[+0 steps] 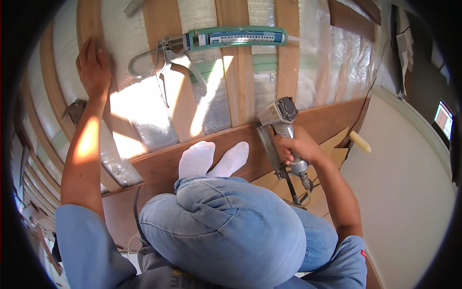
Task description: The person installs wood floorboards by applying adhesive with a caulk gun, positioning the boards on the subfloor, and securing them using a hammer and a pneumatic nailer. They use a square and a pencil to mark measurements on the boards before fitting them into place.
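My right hand (301, 147) is closed round the grip of a silver air nail gun (281, 115). The gun's long magazine slants down beside the hand, over a brown plank (332, 115). At upper left, my left hand (94, 67) lies with stretched fingers against a wooden batten (89, 21) and holds nothing. Between the hands, a caulking gun (173, 53) lies across the battens, loaded with a blue-and-white sealant cartridge (240, 37) in a green frame. Its pale nozzle points right.
Silvery foil insulation (199, 14) fills the gaps between several battens. My feet in white socks (197, 159) rest on the brown planking. A pale yellow bottle-like piece (360, 142) lies by a white panel (399, 178). An air hose (308, 197) runs near my right knee.
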Demonstrator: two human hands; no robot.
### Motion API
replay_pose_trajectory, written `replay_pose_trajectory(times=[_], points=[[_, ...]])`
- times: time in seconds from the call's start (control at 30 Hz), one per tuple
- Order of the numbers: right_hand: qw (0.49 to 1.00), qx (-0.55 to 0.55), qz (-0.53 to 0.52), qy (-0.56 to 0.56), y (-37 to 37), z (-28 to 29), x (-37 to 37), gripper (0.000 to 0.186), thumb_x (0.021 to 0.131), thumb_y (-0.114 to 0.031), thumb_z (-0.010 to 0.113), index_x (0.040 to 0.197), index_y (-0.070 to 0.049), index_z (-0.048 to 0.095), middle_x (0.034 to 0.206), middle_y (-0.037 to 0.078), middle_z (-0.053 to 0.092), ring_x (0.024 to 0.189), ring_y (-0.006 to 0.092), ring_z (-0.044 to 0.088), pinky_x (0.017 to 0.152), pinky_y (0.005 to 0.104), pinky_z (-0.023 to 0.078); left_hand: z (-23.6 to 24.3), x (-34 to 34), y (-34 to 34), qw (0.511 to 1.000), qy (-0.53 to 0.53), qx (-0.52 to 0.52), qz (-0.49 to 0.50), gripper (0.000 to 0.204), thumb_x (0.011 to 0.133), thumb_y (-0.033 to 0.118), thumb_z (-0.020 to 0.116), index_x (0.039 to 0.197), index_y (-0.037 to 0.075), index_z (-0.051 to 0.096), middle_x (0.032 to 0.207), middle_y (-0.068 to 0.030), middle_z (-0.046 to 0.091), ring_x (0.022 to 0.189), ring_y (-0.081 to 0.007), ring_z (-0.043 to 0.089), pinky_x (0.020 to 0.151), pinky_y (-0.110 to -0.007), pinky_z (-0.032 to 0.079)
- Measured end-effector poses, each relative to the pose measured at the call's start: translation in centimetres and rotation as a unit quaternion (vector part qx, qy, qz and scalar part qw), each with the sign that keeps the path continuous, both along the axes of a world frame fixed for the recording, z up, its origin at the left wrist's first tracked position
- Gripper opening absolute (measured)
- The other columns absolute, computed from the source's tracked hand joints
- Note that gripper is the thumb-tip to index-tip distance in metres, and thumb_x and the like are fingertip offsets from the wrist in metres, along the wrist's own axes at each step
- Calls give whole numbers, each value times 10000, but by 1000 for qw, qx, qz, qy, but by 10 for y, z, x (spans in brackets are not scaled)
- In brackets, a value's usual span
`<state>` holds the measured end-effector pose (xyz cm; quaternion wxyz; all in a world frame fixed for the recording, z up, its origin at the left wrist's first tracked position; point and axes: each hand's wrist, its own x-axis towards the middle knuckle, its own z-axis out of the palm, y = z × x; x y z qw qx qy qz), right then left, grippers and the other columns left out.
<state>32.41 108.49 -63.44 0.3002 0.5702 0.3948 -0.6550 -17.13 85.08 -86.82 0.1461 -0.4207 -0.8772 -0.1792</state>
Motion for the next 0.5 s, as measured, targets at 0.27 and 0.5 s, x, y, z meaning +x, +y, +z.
replay_pose_trajectory(times=[0.27, 0.5], points=[[999, 37, 9, -37, 55, 8, 39, 191, 817, -87, 562, 648, -47, 485, 538, 78, 522, 487, 187, 559, 511, 331, 462, -5, -4, 0, 1000, -2, -4, -1, 425, 1063, 247, 530, 1460, 120, 615, 1519, -87, 573, 1375, -327, 542, 1202, -437, 406], [997, 39, 35, -47, 85, 10, 54, 204, 828, -97, 583, 655, -44, 488, 562, 81, 539, 484, 181, 557, 516, 327, 477, -9, -14, -8, 1000, 8, -24, -7, 459, 1094, 291, 456, 1497, 117, 589, 1550, -101, 552, 1412, -345, 513, 1224, -469, 376]])
